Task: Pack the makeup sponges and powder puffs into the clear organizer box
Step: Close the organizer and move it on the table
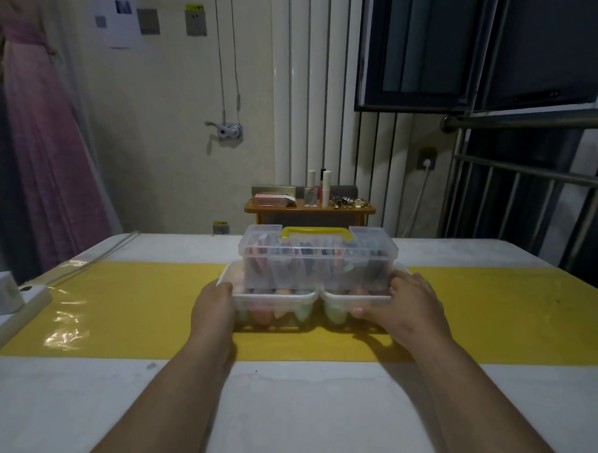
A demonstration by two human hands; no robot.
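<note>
1. The clear box [318, 259] with a yellow handle [316, 231] sits at the centre of the frame, lid down, stacked on a clear tray [276, 297] that rests on the yellow strip [140, 301] of the table [299, 414]
2. Flat coloured pieces stand packed in rows inside the box, probably the puffs [268, 258]; the blur hides their detail
3. Egg-shaped sponges [260, 318], orange and green, fill the tray's pockets; I cannot tell whether the tray is one piece or two side by side
4. The left hand [213, 298] grips the tray's left end, thumb over the rim, its other fingers hidden behind it
5. The right hand [410, 300] grips the right end, thumb on the front wall and fingers curled over the rim
6. No loose sponges or puffs show on the table, so packing looks all but done; what seems left is setting or shifting the stack
7. A shelf [310, 210] with bottles stands behind, above centre
</note>
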